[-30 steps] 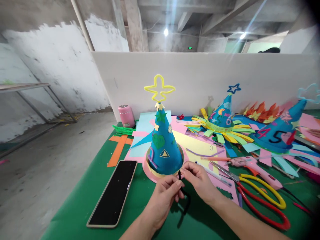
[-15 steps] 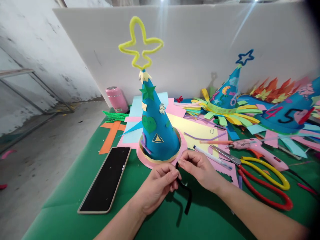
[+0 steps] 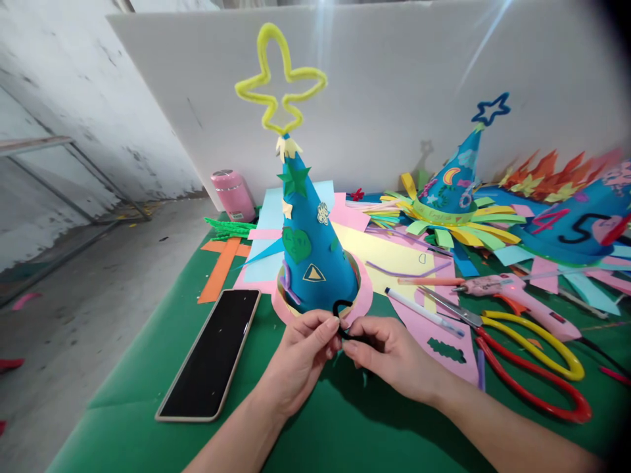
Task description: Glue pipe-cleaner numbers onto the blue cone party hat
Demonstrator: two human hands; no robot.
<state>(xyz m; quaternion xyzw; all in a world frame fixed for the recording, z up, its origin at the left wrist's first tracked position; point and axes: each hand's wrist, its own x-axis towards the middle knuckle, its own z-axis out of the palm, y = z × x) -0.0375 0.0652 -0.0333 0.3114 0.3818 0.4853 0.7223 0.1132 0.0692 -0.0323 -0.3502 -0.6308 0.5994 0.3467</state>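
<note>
Between my two hands is a black pipe cleaner (image 3: 336,309), its upper end curled into a hook. My left hand (image 3: 309,348) pinches it below the hook. On the other side, my right hand (image 3: 382,351) grips its lower stretch, and the fingers partly hide it. Just behind my hands stands a blue paper cone hat (image 3: 318,253) with a pink brim (image 3: 365,289). Green, cream and purple shapes decorate its side, and a yellow pipe-cleaner star (image 3: 269,89) tops it. My fingers overlap the brim's front edge in view; I cannot tell whether they touch it.
A phone (image 3: 211,355) lies left on the green table (image 3: 123,394). At right are scissors (image 3: 532,361), a pink glue gun (image 3: 517,295) and a white pen (image 3: 424,312). Farther back stand a pink flask (image 3: 233,197) and another cone hat (image 3: 451,177), amid coloured paper strips.
The black pipe cleaner's free end, hanging down before, no longer dangles; a hook now curls upward above my left fingers. My right hand has moved slightly down. The view has shifted a little.
</note>
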